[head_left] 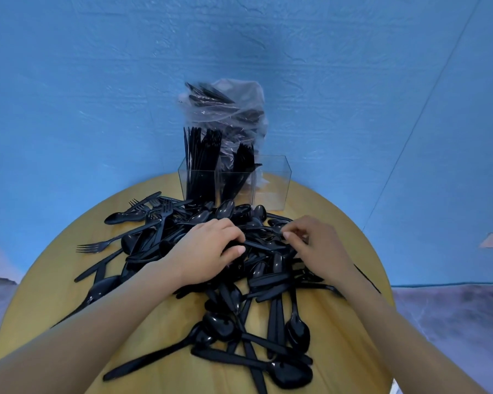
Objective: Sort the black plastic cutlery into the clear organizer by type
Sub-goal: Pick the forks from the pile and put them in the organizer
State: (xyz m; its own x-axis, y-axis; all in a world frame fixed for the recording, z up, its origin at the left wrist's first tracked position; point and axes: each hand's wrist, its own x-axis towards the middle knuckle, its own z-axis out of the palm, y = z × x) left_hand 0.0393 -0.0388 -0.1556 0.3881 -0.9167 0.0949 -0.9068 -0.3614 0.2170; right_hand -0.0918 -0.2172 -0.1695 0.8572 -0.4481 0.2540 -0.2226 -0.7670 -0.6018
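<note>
Nearest, at six o'clock, spoons (292, 371) sprawl loose on the round table (49, 282). At centre both hands dig into the pile (256, 268), likely to gather one type: the left hand (211, 248) curls around several handles, the right hand (313, 243) pinches one piece. At twelve o'clock, the clear organizer (273, 180) holds upright forks and knives, its right compartment looking empty.

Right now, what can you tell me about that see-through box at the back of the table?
The clear organizer is a transparent, hard-plastic-looking box with thin walls, standing upright at the far edge of the round wooden table. Dividers split it into three compartments side by side. The left and middle ones hold black cutlery standing on end; the right one looks empty. A clear plastic bag of more cutlery rises behind it, and the loose pile reaches its front wall.
</note>
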